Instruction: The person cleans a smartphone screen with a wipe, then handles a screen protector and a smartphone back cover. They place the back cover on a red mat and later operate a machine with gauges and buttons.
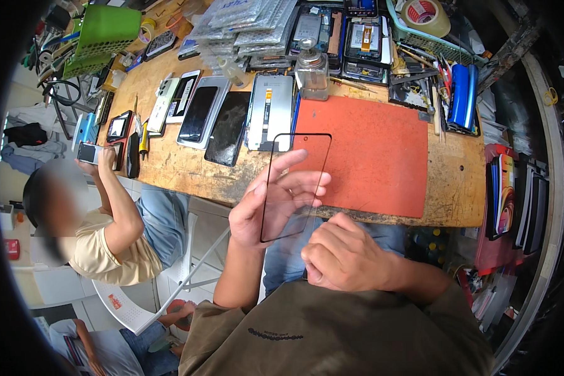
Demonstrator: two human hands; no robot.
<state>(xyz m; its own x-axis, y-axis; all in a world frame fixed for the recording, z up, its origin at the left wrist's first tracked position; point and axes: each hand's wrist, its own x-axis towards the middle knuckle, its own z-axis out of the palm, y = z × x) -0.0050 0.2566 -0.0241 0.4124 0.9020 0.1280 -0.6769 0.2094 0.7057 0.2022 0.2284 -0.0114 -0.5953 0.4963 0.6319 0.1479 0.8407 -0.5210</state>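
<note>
My left hand (257, 213) holds a clear glass panel (304, 143) with a thin black border and a small hole near its top edge, upright and slightly tilted. Its palm and fingers show through the glass. My right hand (338, 250) is curled just below the panel's lower right, fingers bent in, and what it holds, if anything, is hidden. Beyond the hands lies a red-orange mat (382, 163) on the worn wooden bench (457, 182).
Phones (195, 113), an opened screen assembly (271, 106), a glass bottle (312, 72), tools (420, 62) and bubble-wrapped stacks (250, 22) crowd the bench. At left a co-worker (119, 238) holds a phone (91, 153); another person (106, 344) is lower left. A metal frame (539, 125) stands right.
</note>
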